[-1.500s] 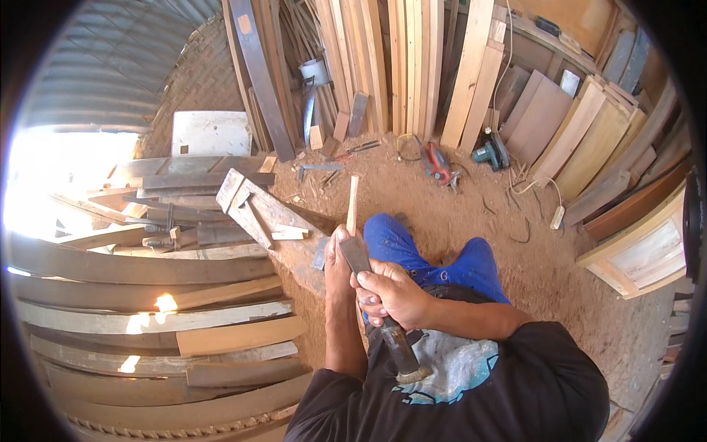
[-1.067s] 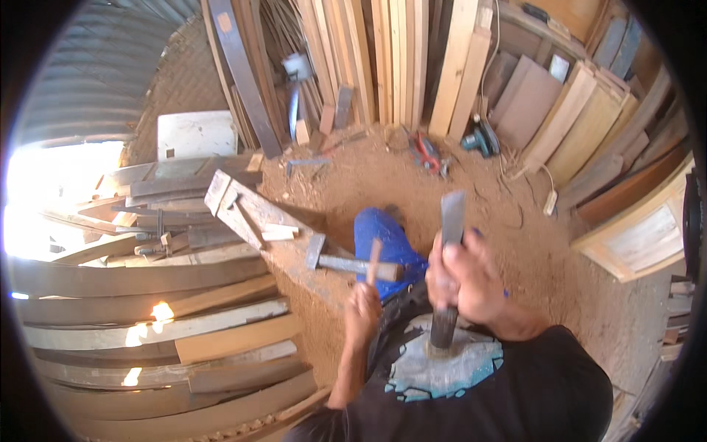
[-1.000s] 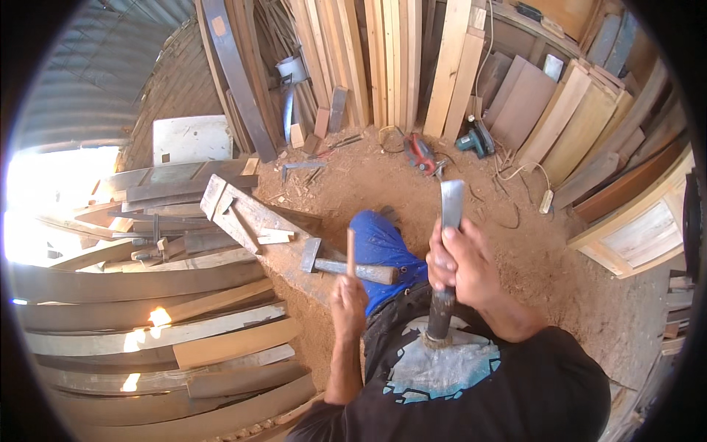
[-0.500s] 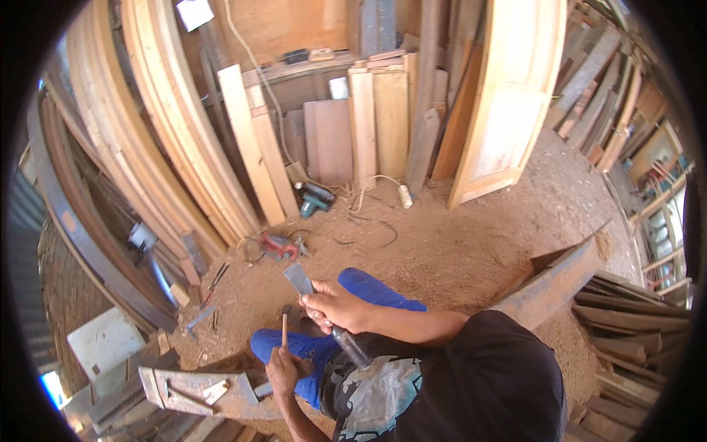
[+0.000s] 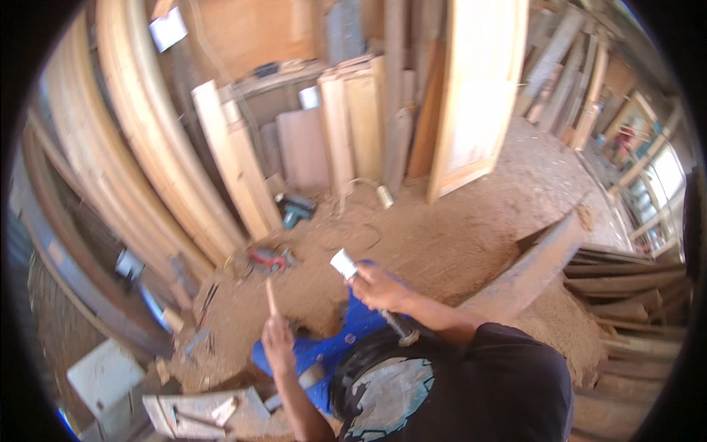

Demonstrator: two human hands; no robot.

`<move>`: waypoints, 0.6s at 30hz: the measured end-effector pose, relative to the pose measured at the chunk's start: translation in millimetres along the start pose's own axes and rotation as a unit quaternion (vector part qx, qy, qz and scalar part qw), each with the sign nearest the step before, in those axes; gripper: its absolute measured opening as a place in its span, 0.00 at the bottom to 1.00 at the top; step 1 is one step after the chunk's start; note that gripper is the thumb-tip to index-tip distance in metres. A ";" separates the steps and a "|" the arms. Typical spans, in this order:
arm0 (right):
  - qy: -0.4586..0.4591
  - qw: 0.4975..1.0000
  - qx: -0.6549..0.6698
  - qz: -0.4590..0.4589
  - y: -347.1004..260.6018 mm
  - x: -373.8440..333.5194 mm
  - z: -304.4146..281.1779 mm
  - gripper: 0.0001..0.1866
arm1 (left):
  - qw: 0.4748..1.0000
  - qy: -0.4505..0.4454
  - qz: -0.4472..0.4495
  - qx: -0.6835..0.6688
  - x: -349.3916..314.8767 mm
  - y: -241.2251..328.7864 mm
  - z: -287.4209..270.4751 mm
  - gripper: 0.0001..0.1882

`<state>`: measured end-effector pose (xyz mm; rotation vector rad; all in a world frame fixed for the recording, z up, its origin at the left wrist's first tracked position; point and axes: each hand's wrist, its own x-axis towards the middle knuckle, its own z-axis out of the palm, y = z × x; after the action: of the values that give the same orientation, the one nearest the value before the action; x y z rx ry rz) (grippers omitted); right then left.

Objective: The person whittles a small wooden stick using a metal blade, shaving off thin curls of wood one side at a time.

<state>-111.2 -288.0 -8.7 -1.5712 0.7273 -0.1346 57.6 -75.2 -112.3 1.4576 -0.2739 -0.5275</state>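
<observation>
- The person's left hand [image 5: 278, 345] grips a thin wooden stick [image 5: 271, 297].
- The right hand [image 5: 378, 286] holds a chisel [image 5: 343, 264], blade pointing away.
- A red power tool [image 5: 268, 258] and a green power tool [image 5: 296, 212] lie on the floor [image 5: 434, 236].
- A pale wooden door [image 5: 479, 96] stands near leaning boards [image 5: 304, 151].

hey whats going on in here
A person has a tool in one hand and a piece of wood in the other. The right hand grips a chisel, its blade pointing away from the body. The left hand holds up a thin stick. Blade and stick are apart. A red power tool and a teal power tool lie on the floor, near upright planks.
</observation>
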 end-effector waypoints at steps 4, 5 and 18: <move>-0.052 0.975 0.218 -0.004 -25.9 3.3 24.0 0.09 | 0.994 -0.063 -0.035 -0.076 5.3 37.8 46.2 0.18; -0.059 0.942 0.330 -0.004 -35.9 3.5 35.7 0.09 | 0.990 -0.074 -0.057 -0.103 3.2 49.9 49.6 0.19; -0.333 0.868 0.352 0.109 -50.9 -63.8 109.1 0.08 | 0.967 0.066 0.163 0.186 -60.6 90.9 23.4 0.22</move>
<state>-89.0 -163.8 42.6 -0.7345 0.2399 0.2807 10.1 -62.9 -11.9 1.7585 -0.5166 -0.1125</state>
